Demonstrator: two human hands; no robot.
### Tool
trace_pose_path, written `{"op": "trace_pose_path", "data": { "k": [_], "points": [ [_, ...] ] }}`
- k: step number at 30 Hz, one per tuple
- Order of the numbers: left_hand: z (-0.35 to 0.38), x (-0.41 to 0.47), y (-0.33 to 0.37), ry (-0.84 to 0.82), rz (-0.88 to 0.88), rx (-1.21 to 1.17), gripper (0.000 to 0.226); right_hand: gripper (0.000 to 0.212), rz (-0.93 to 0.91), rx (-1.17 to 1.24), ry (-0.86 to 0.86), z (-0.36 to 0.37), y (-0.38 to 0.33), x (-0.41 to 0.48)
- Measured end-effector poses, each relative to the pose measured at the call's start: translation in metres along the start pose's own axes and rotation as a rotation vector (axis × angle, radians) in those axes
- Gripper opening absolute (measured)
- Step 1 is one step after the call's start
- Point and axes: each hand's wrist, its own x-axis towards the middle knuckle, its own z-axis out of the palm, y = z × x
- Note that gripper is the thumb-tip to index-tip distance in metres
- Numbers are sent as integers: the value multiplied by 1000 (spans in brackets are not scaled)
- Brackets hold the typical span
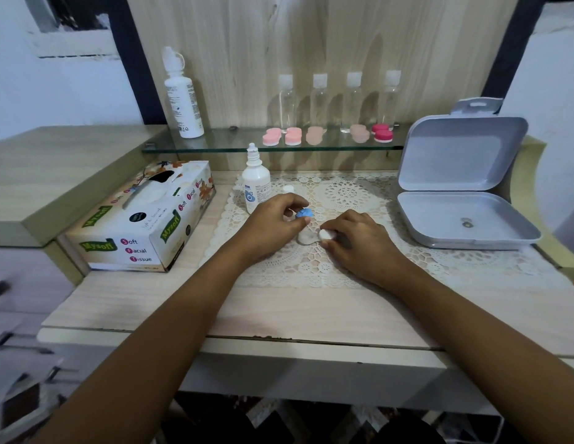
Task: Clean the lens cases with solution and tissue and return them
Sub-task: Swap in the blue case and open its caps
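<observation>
Pinching a blue cap (303,214) between thumb and fingertips, the left hand (273,225) hovers just above the pale lens case (306,237), which lies on the lace mat (349,190) in the middle of the worktop (279,309). The right hand (359,241) rests on the mat beside the case, its grip closed round a small white piece (325,234); cap or tissue, I cannot tell. A solution bottle (255,184) stands just behind the left hand, a tissue box (144,225) further left, an open grey box (465,219) to the right. More pink lens cases (293,137) sit on the glass shelf (215,148).
</observation>
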Motion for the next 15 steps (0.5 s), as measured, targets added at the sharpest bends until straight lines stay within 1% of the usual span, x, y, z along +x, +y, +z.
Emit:
{"op": "trace_pose_path", "data": {
  "k": [3, 7, 9, 12, 15],
  "points": [
    [0, 9, -1, -52, -65, -25, 22, 31, 6, -5, -2, -1, 0, 1],
    [3, 19, -5, -82, -76, 109, 12, 30, 15, 3, -5, -1, 0, 0],
    [4, 21, -7, -74, -73, 132, 10, 29, 15, 11, -2, -1, -1, 1],
    [5, 16, -8, -51, -68, 108, 14, 29, 15, 12, 0, -1, -1, 1],
    [5, 8, -8, -22, -48, 34, 22, 30, 13, 6, -4, -1, 1, 1]
  ]
}}
